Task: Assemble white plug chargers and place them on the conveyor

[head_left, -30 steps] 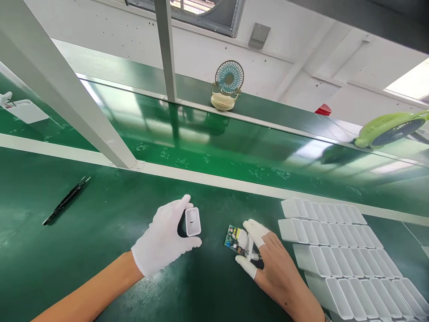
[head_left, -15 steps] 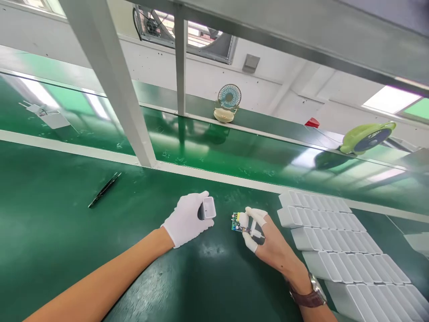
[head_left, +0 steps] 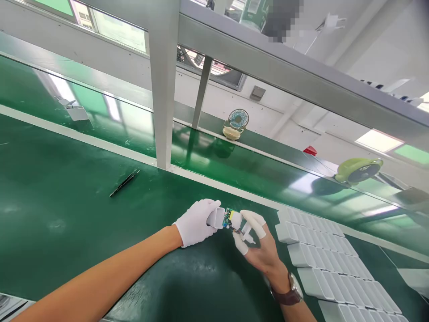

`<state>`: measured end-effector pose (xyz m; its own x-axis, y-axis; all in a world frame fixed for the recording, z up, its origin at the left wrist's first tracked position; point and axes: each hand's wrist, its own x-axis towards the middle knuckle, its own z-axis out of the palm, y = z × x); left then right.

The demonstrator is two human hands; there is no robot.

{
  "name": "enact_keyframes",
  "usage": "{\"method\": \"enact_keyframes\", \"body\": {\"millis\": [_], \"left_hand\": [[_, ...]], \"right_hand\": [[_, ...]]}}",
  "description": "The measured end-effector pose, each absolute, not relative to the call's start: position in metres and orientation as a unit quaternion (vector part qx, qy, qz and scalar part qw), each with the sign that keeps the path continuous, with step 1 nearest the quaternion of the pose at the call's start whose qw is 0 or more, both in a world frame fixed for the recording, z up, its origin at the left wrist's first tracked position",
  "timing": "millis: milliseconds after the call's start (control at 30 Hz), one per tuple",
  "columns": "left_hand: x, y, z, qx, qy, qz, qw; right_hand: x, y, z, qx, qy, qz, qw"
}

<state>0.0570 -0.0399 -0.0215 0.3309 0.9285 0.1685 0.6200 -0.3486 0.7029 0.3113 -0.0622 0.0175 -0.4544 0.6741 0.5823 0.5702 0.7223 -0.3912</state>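
Here, one white casing (head_left: pixel 217 218), one circuit board (head_left: pixel 229 216).

A dark green worktop (head_left: pixel 67 214) fills the lower part of the view, edged on its far side by a pale rail (head_left: pixel 100 142). Beyond lies a glossy green strip (head_left: pixel 214 165), streaked with reflected light. A thick white post (head_left: pixel 163 98) stands on the rail and meets a grey beam (head_left: pixel 268 69) sloping down to the right. Behind, a white wall (head_left: pixel 338 134) carries a small grey box (head_left: pixel 258 93). Bright windows (head_left: pixel 119 30) sit at upper left. A small round fan (head_left: pixel 238 118) and a lime fan (head_left: pixel 358 171) stand along the far ledge (head_left: pixel 275 150).
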Motion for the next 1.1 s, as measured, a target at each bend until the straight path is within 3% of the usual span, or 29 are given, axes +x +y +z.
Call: {"method": "enact_keyframes", "body": {"millis": [200, 567, 900, 1100], "left_hand": [[0.058, -0.04, -0.026, 0.788, 0.48, 0.291, 0.251], [0.063, -0.041, -0.017, 0.833, 0.452, 0.269, 0.174], [0.067, -0.038, -0.008, 0.853, 0.41, 0.267, 0.181], [0.066, -0.04, -0.01, 0.842, 0.436, 0.268, 0.171]], "right_hand": [[0.31, -0.072, 0.004, -0.32, -0.869, 0.034, 0.375], [0.314, -0.072, 0.005, -0.358, -0.859, 0.108, 0.349], [0.315, -0.073, 0.002, -0.371, -0.874, 0.083, 0.303], [0.313, -0.076, 0.007, -0.373, -0.869, 0.067, 0.318]]}}
